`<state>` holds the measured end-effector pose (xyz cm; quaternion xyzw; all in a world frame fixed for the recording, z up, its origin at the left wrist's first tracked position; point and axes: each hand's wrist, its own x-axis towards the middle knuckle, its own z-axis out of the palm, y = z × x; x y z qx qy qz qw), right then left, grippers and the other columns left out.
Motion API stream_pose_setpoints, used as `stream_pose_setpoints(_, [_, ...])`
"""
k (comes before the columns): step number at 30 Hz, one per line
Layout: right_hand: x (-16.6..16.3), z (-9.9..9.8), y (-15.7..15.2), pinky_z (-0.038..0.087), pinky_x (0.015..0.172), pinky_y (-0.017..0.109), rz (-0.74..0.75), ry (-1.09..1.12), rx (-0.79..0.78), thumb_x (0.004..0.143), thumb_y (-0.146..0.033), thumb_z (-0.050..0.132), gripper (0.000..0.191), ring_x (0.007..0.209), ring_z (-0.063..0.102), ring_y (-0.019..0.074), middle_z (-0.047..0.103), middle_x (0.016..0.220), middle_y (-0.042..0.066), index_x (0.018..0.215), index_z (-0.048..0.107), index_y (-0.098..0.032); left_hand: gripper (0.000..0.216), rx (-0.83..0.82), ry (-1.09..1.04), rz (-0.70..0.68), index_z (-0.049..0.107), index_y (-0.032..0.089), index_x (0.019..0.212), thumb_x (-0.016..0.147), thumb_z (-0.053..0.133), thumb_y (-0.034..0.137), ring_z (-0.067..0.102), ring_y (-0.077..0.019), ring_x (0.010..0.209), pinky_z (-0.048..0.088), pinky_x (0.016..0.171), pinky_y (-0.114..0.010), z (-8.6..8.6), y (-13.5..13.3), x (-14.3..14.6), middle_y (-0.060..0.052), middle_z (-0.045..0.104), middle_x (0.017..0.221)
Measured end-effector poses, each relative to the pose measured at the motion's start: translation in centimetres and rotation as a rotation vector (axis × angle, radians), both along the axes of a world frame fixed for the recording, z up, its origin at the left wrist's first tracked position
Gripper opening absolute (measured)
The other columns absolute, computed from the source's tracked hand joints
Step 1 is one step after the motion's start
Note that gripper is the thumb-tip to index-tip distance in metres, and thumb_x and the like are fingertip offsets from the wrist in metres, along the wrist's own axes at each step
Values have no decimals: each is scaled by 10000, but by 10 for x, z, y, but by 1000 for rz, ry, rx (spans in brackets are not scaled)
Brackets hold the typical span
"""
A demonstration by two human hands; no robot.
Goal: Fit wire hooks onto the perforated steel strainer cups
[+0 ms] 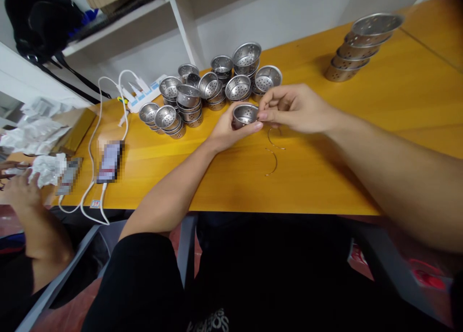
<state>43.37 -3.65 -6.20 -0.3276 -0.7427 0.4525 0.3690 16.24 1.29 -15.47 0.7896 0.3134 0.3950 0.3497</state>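
Observation:
My left hand [227,129] is wrapped round a small perforated metal cup [245,115], its mouth tilted up toward me. At the cup's right rim, my right hand [289,111] has thumb and forefinger pinched together. What sits between those fingertips is too small to make out. Just below my right hand, a thin curved wire [277,141] lies on the table, partly behind the fingers. A second curved wire [275,163] rests a little nearer to me. Stacks of similar perforated cups [190,111] stand behind my left hand.
A leaning stack of cups [349,57] stands at the back right of the table [325,177]. On the left are a power strip [146,98], white cables and a phone [109,162]. Another person's hand [23,189] is at the far left, beside crumpled plastic [48,169].

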Motion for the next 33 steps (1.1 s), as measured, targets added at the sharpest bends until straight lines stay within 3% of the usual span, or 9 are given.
stream_pose_setpoints(8, [-5,1,1,541,620,459,-51,9,-38,755,-1125,1068,811,694,643,254,733,770,19,912,798,-377,970,119,62,56,668,248,1612,968,1039,872,860,-392,1482,678,1405,-673,-6,1,6,-169,861,1530])
stream_pose_setpoints(13, [-5,-2,2,602,641,506,-57,-26,-23,796,-1103,1058,763,704,664,265,776,806,20,925,811,-393,925,134,49,89,708,252,1541,962,1034,895,885,-356,1389,715,1354,-620,1,-3,8,-139,882,1460])
stream_pose_setpoints(20, [-5,-3,0,678,770,565,-59,-14,-35,795,-1031,1097,721,916,787,346,858,960,57,904,799,-384,987,136,63,49,681,253,1607,955,1040,902,871,-365,1412,698,1374,-628,-3,0,5,-144,860,1495])
stream_pose_setpoints(25, [-3,-8,5,618,738,544,-54,-50,-37,810,-1078,1046,737,800,692,310,823,905,57,962,837,-388,927,139,64,48,677,271,1621,990,1040,845,852,-373,1462,673,1412,-645,-4,0,5,-133,849,1499])
stream_pose_setpoints(28, [-4,-11,3,641,765,555,-112,-62,9,903,-1108,949,739,869,751,340,873,992,77,1119,893,-404,918,126,27,85,687,273,1601,989,1036,863,856,-366,1453,695,1395,-634,-1,-2,7,-130,853,1485])
stream_pose_setpoints(33, [-3,-18,-2,666,872,587,-216,-79,181,1110,-962,828,585,946,768,358,887,1090,96,1331,907,-426,977,83,3,89,640,278,1684,1008,1004,883,812,-399,1546,649,1445,-682,-2,1,6,-160,820,1568])
